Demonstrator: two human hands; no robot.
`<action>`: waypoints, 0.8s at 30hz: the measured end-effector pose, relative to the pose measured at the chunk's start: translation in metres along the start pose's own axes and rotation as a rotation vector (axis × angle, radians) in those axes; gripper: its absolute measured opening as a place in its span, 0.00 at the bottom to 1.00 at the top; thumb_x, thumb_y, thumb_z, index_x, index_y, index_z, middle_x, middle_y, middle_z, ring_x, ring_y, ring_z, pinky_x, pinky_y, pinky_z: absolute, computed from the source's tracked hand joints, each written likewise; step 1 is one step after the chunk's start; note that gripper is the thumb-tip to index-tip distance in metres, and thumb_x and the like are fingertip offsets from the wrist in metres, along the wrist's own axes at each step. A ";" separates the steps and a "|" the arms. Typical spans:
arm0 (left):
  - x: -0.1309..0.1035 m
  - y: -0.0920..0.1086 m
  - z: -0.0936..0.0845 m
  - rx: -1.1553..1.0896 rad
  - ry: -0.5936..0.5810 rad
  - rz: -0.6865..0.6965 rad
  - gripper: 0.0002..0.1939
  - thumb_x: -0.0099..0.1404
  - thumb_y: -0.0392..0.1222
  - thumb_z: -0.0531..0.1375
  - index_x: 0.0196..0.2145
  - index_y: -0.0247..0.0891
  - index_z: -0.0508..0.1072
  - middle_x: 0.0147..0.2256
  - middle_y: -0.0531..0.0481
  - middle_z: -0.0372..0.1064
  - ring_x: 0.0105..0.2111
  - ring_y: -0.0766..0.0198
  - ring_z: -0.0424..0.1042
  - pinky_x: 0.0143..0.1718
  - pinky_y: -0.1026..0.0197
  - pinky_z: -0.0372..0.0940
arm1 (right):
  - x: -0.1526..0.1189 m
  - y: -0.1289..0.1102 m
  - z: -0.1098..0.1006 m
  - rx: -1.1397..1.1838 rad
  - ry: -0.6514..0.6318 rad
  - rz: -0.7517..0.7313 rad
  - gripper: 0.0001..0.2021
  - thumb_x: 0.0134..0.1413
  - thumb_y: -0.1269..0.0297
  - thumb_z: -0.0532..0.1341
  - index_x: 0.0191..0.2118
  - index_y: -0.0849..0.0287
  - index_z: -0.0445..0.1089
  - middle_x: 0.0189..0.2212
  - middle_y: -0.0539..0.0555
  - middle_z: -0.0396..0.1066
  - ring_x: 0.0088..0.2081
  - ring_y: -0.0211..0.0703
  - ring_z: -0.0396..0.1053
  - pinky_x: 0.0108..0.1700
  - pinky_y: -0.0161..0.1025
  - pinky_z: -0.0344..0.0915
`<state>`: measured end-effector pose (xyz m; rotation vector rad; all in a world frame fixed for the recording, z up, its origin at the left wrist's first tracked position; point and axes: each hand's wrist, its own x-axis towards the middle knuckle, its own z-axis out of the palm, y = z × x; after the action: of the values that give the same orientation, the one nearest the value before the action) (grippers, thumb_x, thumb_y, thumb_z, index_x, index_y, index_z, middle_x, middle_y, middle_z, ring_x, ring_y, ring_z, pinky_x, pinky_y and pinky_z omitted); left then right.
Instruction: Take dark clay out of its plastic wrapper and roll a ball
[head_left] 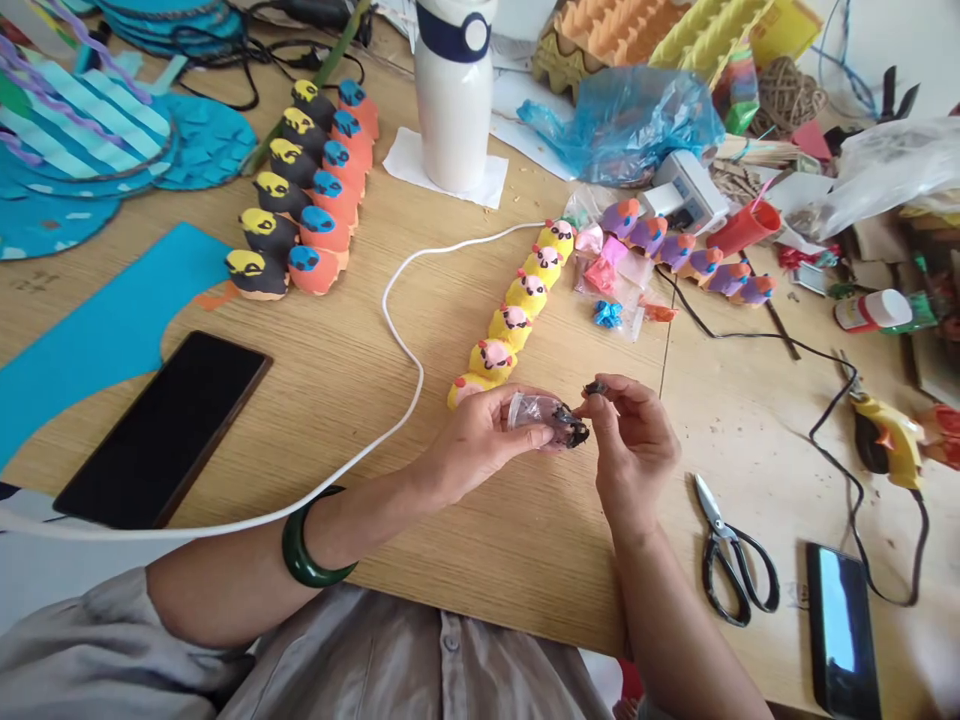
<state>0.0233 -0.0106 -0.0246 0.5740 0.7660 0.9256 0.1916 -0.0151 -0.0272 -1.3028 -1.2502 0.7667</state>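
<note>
My left hand (480, 440) is closed around a small clear plastic bag (531, 410) that has black, clay-like material (574, 430) at its opening. Just to the right, my right hand (637, 435) pinches a small dark piece (595, 387) of what looks like the same material between thumb and fingers. Beyond my hands runs a row of yellow egg-carton cups (525, 295) with pink tops and little faces. The nearest cup is partly hidden by my left hand. Farther right are small packets of pink, blue and red clay (602, 275).
Scissors (731, 560), a phone (841, 625) and a yellow glue gun (889, 440) lie at right. A larger phone (165, 430) and white cable (405, 350) lie at left. Behind stand a white bottle (455, 110), black-and-orange carton rows (322, 220) and a purple-orange row (679, 250).
</note>
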 end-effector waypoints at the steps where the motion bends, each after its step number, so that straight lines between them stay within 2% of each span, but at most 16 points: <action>1: 0.000 0.000 -0.001 0.010 0.009 -0.002 0.16 0.56 0.36 0.73 0.42 0.33 0.79 0.38 0.46 0.82 0.40 0.58 0.82 0.45 0.57 0.78 | 0.000 -0.003 -0.001 -0.020 -0.014 -0.010 0.07 0.62 0.65 0.67 0.45 0.53 0.76 0.39 0.51 0.77 0.36 0.38 0.77 0.36 0.35 0.77; 7: -0.002 0.004 -0.003 0.085 0.076 -0.021 0.25 0.56 0.40 0.74 0.50 0.35 0.76 0.42 0.46 0.82 0.43 0.56 0.82 0.50 0.52 0.76 | -0.008 -0.013 -0.014 -0.231 -0.136 -0.232 0.12 0.62 0.74 0.65 0.47 0.52 0.76 0.37 0.52 0.77 0.39 0.41 0.75 0.38 0.40 0.75; 13: -0.006 -0.003 -0.003 0.152 0.037 -0.036 0.16 0.58 0.42 0.72 0.43 0.35 0.78 0.40 0.47 0.81 0.43 0.57 0.81 0.51 0.53 0.75 | -0.016 -0.003 -0.011 -0.404 -0.180 -0.481 0.16 0.58 0.79 0.66 0.48 0.53 0.74 0.37 0.53 0.77 0.37 0.43 0.73 0.38 0.44 0.73; 15: -0.007 -0.005 -0.004 0.241 0.023 -0.059 0.12 0.59 0.42 0.71 0.40 0.35 0.79 0.38 0.49 0.80 0.42 0.58 0.80 0.50 0.54 0.75 | -0.015 -0.001 -0.011 -0.417 -0.235 -0.472 0.14 0.58 0.79 0.66 0.46 0.54 0.73 0.36 0.53 0.76 0.37 0.42 0.73 0.38 0.43 0.72; 18: -0.006 -0.003 -0.003 0.253 0.008 -0.128 0.08 0.59 0.40 0.70 0.36 0.35 0.79 0.34 0.50 0.80 0.40 0.58 0.80 0.48 0.55 0.75 | -0.014 0.002 -0.013 -0.360 -0.304 -0.343 0.11 0.59 0.79 0.65 0.44 0.55 0.74 0.35 0.52 0.75 0.37 0.42 0.73 0.38 0.43 0.72; 19: -0.006 -0.001 -0.002 0.227 -0.002 -0.147 0.07 0.60 0.39 0.69 0.36 0.34 0.79 0.35 0.49 0.80 0.41 0.58 0.80 0.49 0.54 0.75 | -0.014 0.002 -0.015 -0.324 -0.290 -0.299 0.11 0.60 0.79 0.65 0.43 0.55 0.74 0.36 0.52 0.75 0.37 0.42 0.73 0.38 0.43 0.72; 21: -0.004 0.003 -0.001 0.180 -0.014 -0.163 0.09 0.60 0.38 0.68 0.39 0.33 0.80 0.39 0.46 0.81 0.43 0.57 0.80 0.50 0.54 0.75 | -0.014 0.003 -0.018 -0.236 -0.170 -0.255 0.11 0.61 0.78 0.64 0.45 0.54 0.75 0.36 0.52 0.74 0.38 0.43 0.73 0.38 0.45 0.72; 23: -0.003 0.005 0.000 0.168 -0.010 -0.166 0.11 0.61 0.39 0.68 0.41 0.32 0.81 0.43 0.44 0.81 0.45 0.57 0.80 0.51 0.54 0.75 | -0.014 0.002 -0.020 -0.197 -0.051 -0.280 0.12 0.61 0.78 0.63 0.46 0.54 0.75 0.36 0.53 0.74 0.38 0.45 0.73 0.39 0.47 0.72; 24: -0.003 0.006 0.000 0.179 -0.016 -0.163 0.11 0.61 0.39 0.68 0.41 0.32 0.81 0.43 0.44 0.81 0.45 0.57 0.80 0.50 0.55 0.75 | -0.014 0.002 -0.020 -0.224 -0.054 -0.322 0.13 0.60 0.78 0.64 0.46 0.53 0.75 0.36 0.52 0.74 0.38 0.45 0.73 0.39 0.47 0.72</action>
<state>0.0192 -0.0102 -0.0197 0.6637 0.8733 0.7056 0.2076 -0.0331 -0.0284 -1.2208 -1.5780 0.4446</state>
